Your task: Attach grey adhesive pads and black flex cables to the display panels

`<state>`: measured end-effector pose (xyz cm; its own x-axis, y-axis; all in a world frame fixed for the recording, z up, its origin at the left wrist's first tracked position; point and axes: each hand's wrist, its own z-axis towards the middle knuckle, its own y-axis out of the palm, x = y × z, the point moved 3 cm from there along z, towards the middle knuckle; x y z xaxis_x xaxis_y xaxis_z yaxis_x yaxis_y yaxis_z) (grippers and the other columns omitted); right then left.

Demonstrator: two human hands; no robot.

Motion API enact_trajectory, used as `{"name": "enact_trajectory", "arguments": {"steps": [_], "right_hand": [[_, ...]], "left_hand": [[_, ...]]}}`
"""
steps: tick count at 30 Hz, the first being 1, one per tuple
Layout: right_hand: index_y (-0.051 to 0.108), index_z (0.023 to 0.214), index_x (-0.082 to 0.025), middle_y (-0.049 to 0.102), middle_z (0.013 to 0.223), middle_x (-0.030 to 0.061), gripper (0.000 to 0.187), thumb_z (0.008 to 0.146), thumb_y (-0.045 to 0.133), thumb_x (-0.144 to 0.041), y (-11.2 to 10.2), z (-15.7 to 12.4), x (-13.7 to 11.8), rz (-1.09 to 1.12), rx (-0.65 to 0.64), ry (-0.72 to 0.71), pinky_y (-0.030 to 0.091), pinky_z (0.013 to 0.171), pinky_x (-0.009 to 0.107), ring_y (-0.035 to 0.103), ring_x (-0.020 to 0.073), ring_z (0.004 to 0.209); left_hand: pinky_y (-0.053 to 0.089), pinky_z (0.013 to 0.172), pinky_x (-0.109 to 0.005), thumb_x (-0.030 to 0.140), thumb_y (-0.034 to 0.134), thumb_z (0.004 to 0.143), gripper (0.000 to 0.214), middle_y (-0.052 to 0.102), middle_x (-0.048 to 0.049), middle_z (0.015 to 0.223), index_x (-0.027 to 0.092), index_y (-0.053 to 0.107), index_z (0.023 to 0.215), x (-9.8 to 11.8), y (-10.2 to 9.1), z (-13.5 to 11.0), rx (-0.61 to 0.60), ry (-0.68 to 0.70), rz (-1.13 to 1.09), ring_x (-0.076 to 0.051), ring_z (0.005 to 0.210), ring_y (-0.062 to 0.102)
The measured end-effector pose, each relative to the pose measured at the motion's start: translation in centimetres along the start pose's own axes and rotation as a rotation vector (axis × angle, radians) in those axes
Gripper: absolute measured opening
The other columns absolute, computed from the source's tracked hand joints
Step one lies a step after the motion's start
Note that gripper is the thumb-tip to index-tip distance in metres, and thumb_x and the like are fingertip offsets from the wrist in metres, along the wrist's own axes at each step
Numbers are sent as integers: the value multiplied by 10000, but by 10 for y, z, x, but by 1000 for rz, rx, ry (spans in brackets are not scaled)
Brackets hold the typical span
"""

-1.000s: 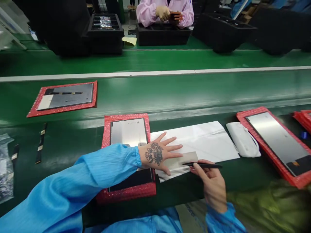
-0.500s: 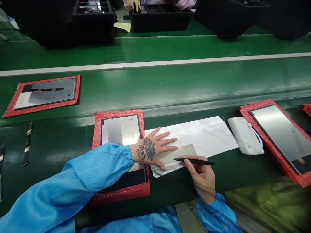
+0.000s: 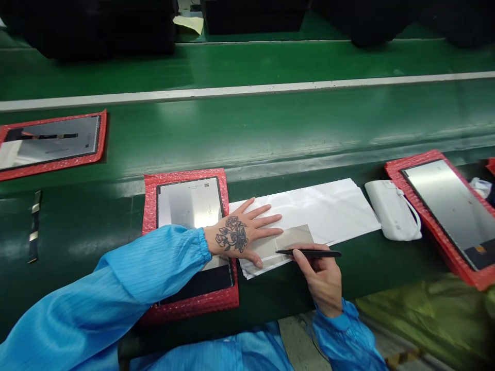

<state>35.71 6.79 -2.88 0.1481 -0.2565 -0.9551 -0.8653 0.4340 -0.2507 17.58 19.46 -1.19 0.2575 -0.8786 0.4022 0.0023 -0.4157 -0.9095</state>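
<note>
My left hand lies flat with fingers spread, pressing on a beige-grey sheet and the white papers under it. Between the thumb and fingers of my right hand is a pair of black tweezers, held nearly level. Its tip touches or hovers just over a light line across the sheet; I cannot tell which. Beneath my left wrist and sleeve, a display panel lies on a red bubble-wrap pouch, its middle partly covered.
Right of the papers lies a white device with a strap. Another panel on red wrap is beyond it. A third wrapped panel sits at the far left, above a dark flex strip. Black bins stand across the green bench.
The view has tilted down and shifted slightly, so the far bins and the other person's hands have left the top of the picture. Both my hands and the tweezers stay almost in place.
</note>
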Motion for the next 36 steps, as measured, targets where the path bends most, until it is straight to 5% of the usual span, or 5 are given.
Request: {"name": "enact_trajectory", "arguments": {"steps": [8, 15, 20, 26, 36], "right_hand": [[679, 833, -215, 747, 744, 39, 257, 754, 775, -440, 5, 4, -6, 2, 15, 21, 614, 615, 339, 714, 216, 653], [707, 802, -248, 753, 740, 39, 164, 736, 783, -378, 4, -8, -11, -83, 106, -106, 613, 590, 380, 723, 249, 650], [727, 892, -421, 789, 771, -44, 332, 710, 773, -148, 18, -66, -56, -1, -191, -495, 610, 499, 366, 730, 252, 586], [720, 844, -417, 741, 648, -27, 144, 761, 781, -316, 19, -79, -81, 156, -149, -282, 626, 477, 402, 696, 262, 532], [700, 705, -298, 720, 647, 46, 258, 609, 909, -414, 43, -68, -77, 319, -66, -66, 542, 365, 260, 663, 212, 526]], "left_hand": [[136, 1193, -620, 690, 530, 873, 780, 364, -91, 1592, 245, 417, 1503, 3, -4, -1, 36, 7, 18, -375, 1478, 265], [417, 956, -412, 176, 601, 908, 265, 702, -36, 1134, 327, 782, 1030, -3, -39, 34, -8, -36, -29, -269, 1100, 582], [424, 679, -225, -67, 573, 772, 482, 682, 22, 821, 286, 789, 1019, -5, -49, 40, -41, -20, -178, -174, 856, 637], [459, 727, -188, -103, 540, 743, 484, 690, 40, 809, 232, 780, 998, 6, -50, 28, 81, -163, -326, -168, 861, 675], [362, 497, -218, 401, 563, 891, 318, 539, 34, 558, 188, 552, 655, 47, -32, -146, 624, -842, -939, -102, 513, 467]]}}
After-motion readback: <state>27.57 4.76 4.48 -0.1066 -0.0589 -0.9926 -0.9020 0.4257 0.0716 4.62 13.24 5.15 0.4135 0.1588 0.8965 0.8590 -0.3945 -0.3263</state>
